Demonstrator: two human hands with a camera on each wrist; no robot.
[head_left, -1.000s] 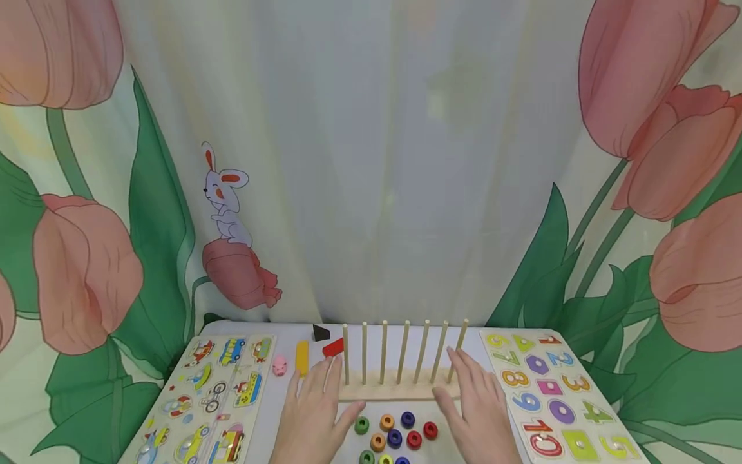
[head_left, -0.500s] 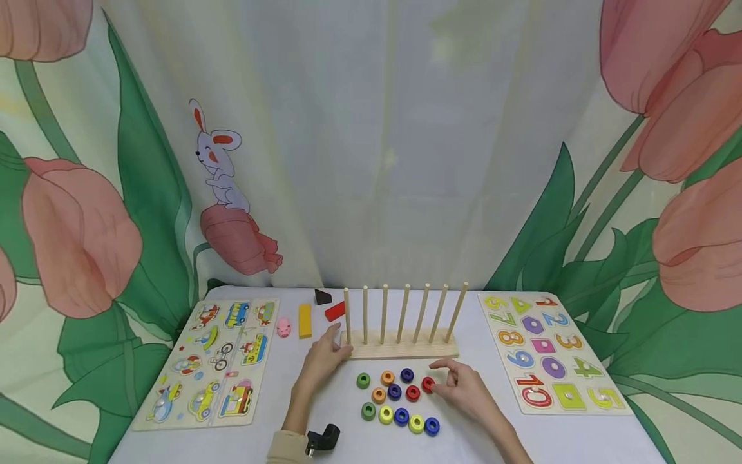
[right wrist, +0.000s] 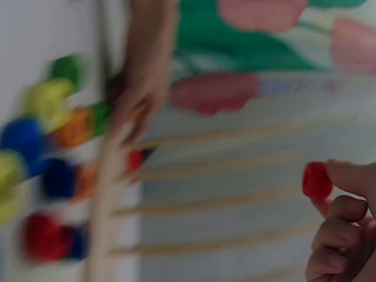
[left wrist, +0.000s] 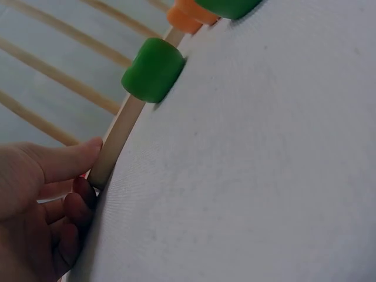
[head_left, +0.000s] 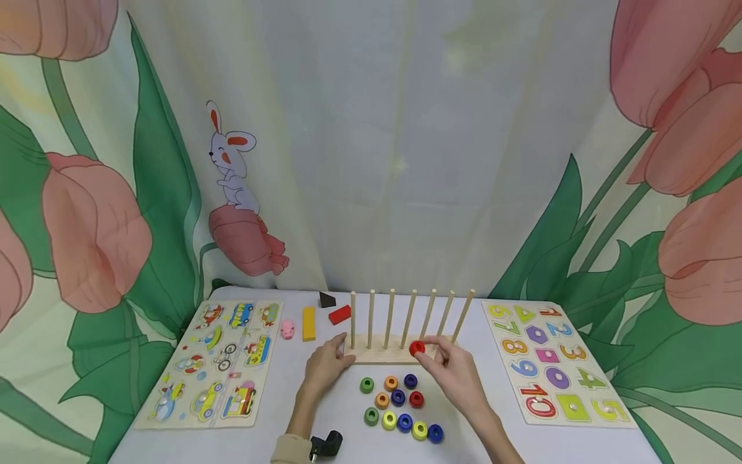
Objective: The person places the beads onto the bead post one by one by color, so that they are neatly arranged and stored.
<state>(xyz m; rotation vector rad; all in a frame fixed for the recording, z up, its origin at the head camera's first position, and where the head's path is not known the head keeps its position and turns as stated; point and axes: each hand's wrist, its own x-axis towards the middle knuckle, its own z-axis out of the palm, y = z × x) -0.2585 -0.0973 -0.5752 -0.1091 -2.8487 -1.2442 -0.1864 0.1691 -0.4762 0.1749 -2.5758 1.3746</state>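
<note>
My right hand [head_left: 459, 381] pinches a red ring bead [head_left: 417, 348] between thumb and fingers, raised in front of the wooden peg rack [head_left: 377, 356]. In the right wrist view that same red bead [right wrist: 316, 180] sits at the tips of the thumb and forefinger. The rack's several upright pegs carry nothing. My left hand [head_left: 326, 370] grips the rack's left end. The left wrist view shows the left thumb [left wrist: 70, 161] lying on the base, with the other fingers curled at its end. Several loose beads lie before the rack, among them a second red bead [head_left: 416, 399] and a green bead [head_left: 367, 385].
A vehicle puzzle board [head_left: 220, 361] lies left, a number puzzle board [head_left: 556, 367] right. Near the rack's left end are a yellow block [head_left: 309, 323], a red block [head_left: 340, 314], a black block [head_left: 327, 299] and a pink pig toy [head_left: 287, 329]. A tulip curtain [head_left: 348, 161] hangs behind.
Both hands were spread at the rack a second ago. The left then took hold of its left end. The right picked up a red bead from the table and carried it to the rack.
</note>
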